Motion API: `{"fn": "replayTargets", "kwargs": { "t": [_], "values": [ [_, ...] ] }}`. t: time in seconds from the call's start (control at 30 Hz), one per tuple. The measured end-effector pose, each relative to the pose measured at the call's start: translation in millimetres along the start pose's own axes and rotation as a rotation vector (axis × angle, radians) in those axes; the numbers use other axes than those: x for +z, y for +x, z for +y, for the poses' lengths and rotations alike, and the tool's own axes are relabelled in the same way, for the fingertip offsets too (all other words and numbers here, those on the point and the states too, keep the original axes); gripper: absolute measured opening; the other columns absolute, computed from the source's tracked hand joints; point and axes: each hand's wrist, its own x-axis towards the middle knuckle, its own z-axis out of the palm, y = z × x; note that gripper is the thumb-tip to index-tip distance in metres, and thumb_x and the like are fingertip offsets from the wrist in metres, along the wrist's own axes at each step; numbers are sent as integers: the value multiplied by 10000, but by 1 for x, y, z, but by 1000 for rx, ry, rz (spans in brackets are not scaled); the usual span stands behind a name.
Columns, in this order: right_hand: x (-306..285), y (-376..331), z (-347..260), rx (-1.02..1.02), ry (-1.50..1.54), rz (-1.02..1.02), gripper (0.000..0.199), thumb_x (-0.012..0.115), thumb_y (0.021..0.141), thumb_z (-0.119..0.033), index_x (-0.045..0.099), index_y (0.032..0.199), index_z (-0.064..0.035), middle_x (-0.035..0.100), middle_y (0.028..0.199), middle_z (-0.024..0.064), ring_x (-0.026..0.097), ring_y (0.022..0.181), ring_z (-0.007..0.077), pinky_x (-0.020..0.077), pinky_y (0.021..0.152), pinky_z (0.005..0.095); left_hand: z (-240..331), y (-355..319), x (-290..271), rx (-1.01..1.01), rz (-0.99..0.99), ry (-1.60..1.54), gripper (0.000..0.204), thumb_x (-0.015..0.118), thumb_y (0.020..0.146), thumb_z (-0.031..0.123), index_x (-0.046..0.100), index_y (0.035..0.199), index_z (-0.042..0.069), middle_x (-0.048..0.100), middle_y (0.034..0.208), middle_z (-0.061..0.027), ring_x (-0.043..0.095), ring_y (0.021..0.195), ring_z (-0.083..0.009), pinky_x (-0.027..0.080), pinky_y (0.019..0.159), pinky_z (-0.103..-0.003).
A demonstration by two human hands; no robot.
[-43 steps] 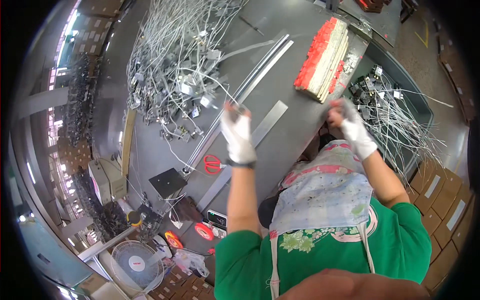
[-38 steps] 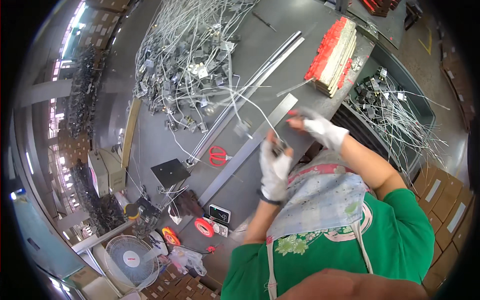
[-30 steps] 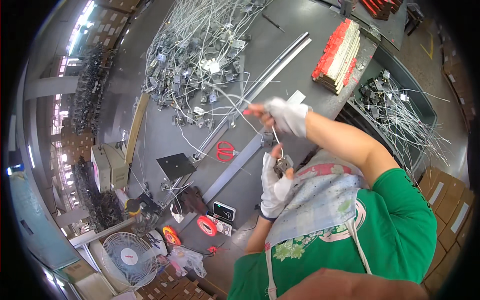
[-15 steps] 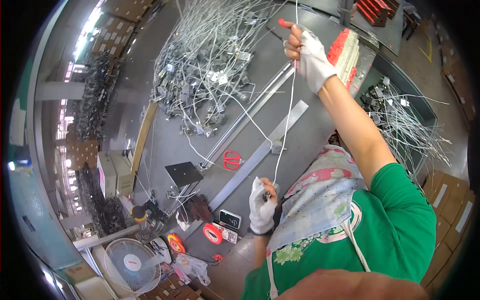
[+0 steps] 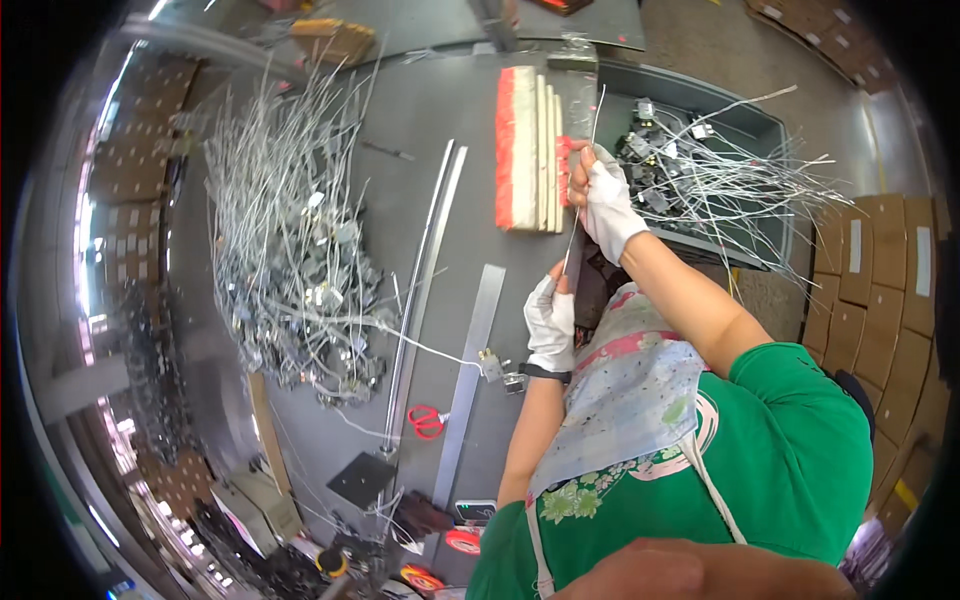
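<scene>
A thin white cable [image 5: 571, 248] runs between my two gloved hands, its free end rising past the right one. My right hand [image 5: 607, 200], in a white glove with bare fingertips, pinches the cable beside a stack of cream strips with red edges [image 5: 530, 150]. Something small and red shows at its fingertips; I cannot make out what. Lower down, my left hand [image 5: 550, 322] is closed around the cable, with a black band at the wrist. Left of that hand, a small metal connector box [image 5: 490, 364] on another white cable lies by a flat metal bar [image 5: 470, 385].
A large heap of white cables with metal boxes [image 5: 300, 270] covers the table's left. Red-handled scissors [image 5: 427, 422] lie near a black plate [image 5: 362, 480]. A grey bin [image 5: 775, 150] with more cables stands at the right, and cardboard boxes [image 5: 870, 290] are stacked beyond.
My view has swung to the right. My hands have come closer together along the cable, and the right one is now beside the red-edged stack and the bin.
</scene>
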Motion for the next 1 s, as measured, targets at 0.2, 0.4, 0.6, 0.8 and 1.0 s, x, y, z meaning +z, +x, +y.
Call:
{"fn": "replayTargets", "kwargs": {
  "t": [0.2,0.4,0.6,0.8,1.0],
  "values": [
    [-47,77,-15,93,-102,82,288,506,900,-274,515,1090,-58,399,590,-39,308,461,44,262,380,183,-1,33,39,91,-65,426,254,533,843,41,588,1090,18,639,909,-122,603,819,-179,450,736,-262],
    [-66,134,-19,312,-194,68,235,469,916,-240,521,1062,-63,416,606,-45,325,466,43,275,389,172,-8,60,70,188,21,476,298,531,831,26,576,1124,52,622,853,-109,594,744,-213,456,705,-281],
    [-72,142,-32,379,-254,-6,248,480,896,-244,535,1036,-48,501,749,6,460,614,80,380,509,197,-5,72,87,265,93,497,416,585,723,-103,611,1089,95,527,798,-90,521,691,-207,444,630,-291],
    [-110,76,-30,336,-359,106,303,567,862,-215,468,1062,-10,563,912,88,570,792,144,492,693,243,-25,69,83,218,49,516,411,582,711,-106,614,1074,83,545,849,-99,539,726,-225,460,659,-285],
    [-125,40,-13,387,-213,42,296,595,831,-127,427,1060,-46,573,905,68,579,819,147,497,712,252,-18,72,82,201,17,653,364,549,733,-86,612,1056,68,578,903,-126,581,801,-253,474,695,-309]
  ]
}}
